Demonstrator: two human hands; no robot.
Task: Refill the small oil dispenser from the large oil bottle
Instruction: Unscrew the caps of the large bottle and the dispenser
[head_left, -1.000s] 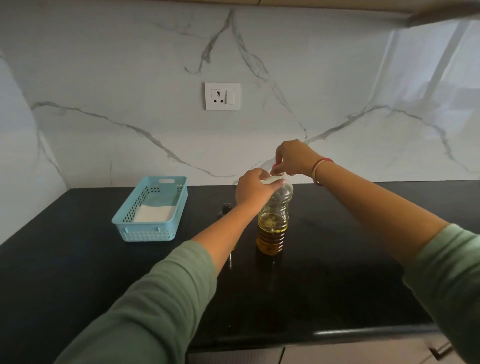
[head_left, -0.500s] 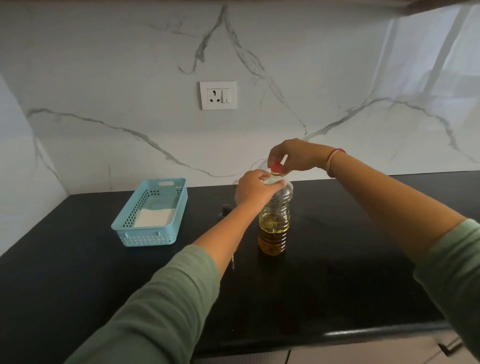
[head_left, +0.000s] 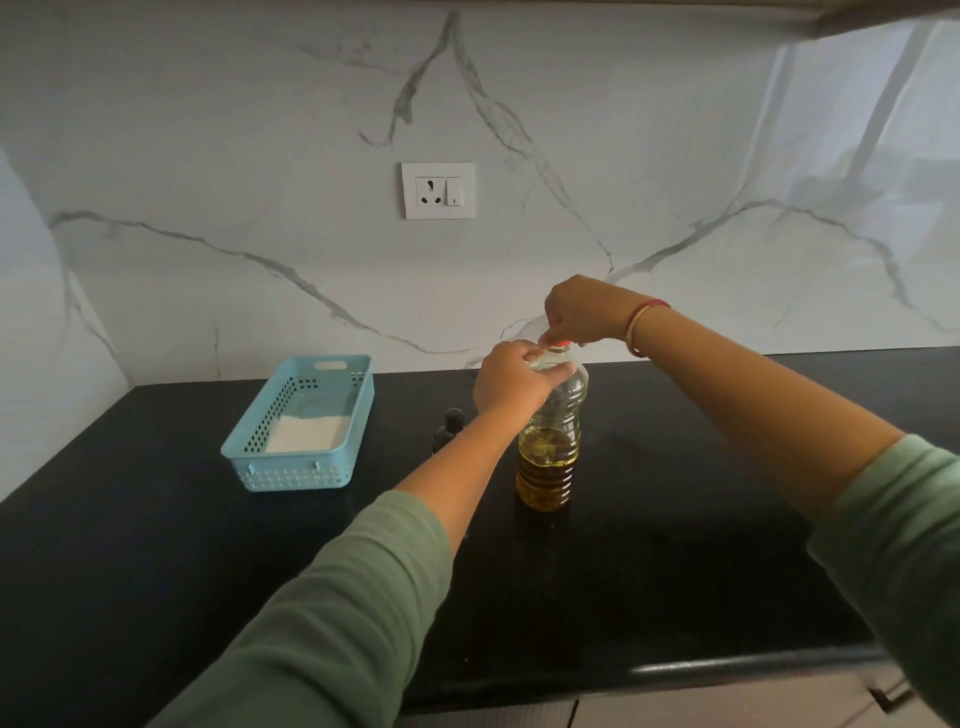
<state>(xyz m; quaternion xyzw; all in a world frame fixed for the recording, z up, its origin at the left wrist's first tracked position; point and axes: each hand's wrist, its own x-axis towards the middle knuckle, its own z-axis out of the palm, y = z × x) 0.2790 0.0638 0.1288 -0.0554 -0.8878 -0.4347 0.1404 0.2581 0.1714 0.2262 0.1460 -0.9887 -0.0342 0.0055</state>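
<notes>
While left grip (head_left: 511, 383) clasps the oil bottle (head_left: 550, 447) and right grip (head_left: 584, 312) pinches its cap (head_left: 560, 343), black counter (head_left: 156, 571) carries a basket (head_left: 296, 475) at nine o'clock.

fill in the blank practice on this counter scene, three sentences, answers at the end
1. While the left hand grips the large oil bottle near its top, the right hand pinches its ____ cap.
2. The light ____ basket sits to the left of the small dark dispenser.
3. The bottle stands upright on a ____ counter.

Missing words: red; blue; black
</notes>
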